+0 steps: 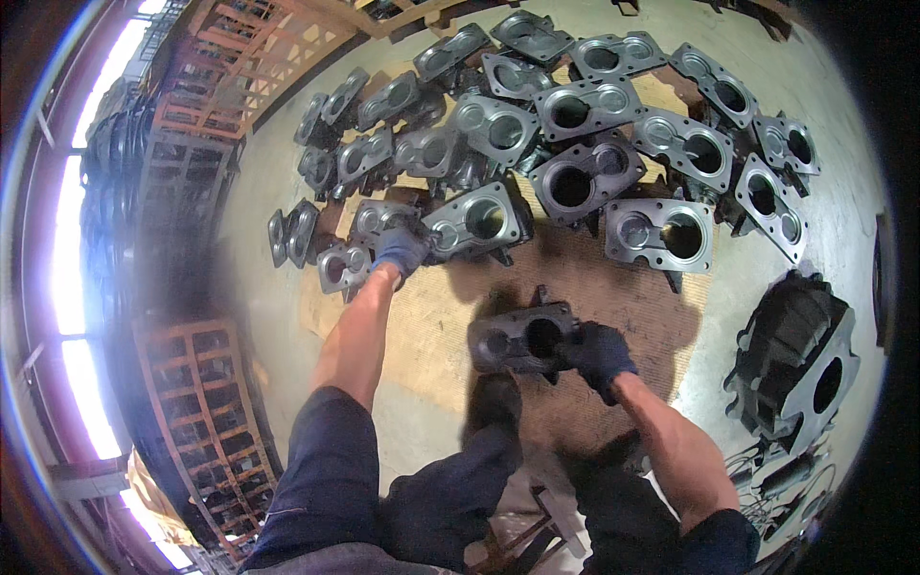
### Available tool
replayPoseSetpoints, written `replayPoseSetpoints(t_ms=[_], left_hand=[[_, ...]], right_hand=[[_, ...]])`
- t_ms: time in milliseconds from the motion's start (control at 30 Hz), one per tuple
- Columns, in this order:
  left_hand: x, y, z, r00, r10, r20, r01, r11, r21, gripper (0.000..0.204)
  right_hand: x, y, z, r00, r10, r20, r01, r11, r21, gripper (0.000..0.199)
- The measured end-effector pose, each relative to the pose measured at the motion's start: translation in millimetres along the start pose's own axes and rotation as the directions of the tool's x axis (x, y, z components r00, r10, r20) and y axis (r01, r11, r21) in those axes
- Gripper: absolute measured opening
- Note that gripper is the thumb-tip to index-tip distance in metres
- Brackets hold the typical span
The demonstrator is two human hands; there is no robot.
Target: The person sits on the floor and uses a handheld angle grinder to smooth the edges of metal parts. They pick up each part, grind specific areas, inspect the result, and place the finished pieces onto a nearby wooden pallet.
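My left hand (401,251), in a dark blue glove, reaches to the row of castings. Its fingers are closed at the left end of a grey metal casting (463,228) with a flat machined face, one round bore and a shallow round recess. Close beside that hand are two similar castings, a smaller-looking one (337,268) and one partly covered by the hand (383,217). My right hand (602,358), gloved too, grips the right end of a darker casting (517,343) in front of me. That casting's flat face is turned up, with its bore next to my fingers.
Several more castings (587,101) stand in rows on brown cardboard (422,359) over the floor. A large black ribbed housing (793,369) lies at the right, near cables and tools (791,474). Orange slatted crates (196,407) line the left side. My knees are close below the work.
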State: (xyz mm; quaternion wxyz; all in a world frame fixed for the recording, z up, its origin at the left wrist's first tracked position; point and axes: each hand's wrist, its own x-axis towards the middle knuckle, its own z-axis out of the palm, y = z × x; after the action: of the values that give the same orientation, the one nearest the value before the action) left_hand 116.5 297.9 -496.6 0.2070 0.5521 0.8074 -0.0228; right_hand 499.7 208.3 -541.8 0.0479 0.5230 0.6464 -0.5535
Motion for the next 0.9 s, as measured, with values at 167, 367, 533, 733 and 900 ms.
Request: replayPoseSetpoints(t_ms=[167,367,533,733,900], left_hand=[[-56.4,-4.4,20.7,0.997,-0.083,0.004,0.082,0.985,-0.148,0.037],[-124.9,30.7,104.0,0.952,0.181,-0.247,-0.22,0.966,-0.138,0.038],[-169.8,91.1,140.1,0.985,0.118,-0.127,-0.116,0.993,0.024,0.039],[-177.6,78.4,184.5,0.973,0.154,-0.172,-0.18,0.972,-0.149,0.048],[-172.6,134.5,142.2,0.992,0.044,-0.117,-0.084,0.93,-0.358,0.046]], right_hand=[[-38.6,64.1,-17.0,0.992,0.046,-0.117,-0.046,0.999,0.007,0.038],[-96.3,141.7,-41.8,0.964,0.021,-0.264,-0.049,0.994,-0.101,0.032],[-131.0,211.1,-48.9,0.884,0.143,-0.446,-0.124,0.99,0.071,0.024],[-151.7,210.8,-49.2,0.859,0.023,-0.512,-0.094,0.989,-0.114,0.032],[-151.6,168.3,-45.5,0.784,0.323,-0.53,-0.288,0.946,0.149,0.042]])
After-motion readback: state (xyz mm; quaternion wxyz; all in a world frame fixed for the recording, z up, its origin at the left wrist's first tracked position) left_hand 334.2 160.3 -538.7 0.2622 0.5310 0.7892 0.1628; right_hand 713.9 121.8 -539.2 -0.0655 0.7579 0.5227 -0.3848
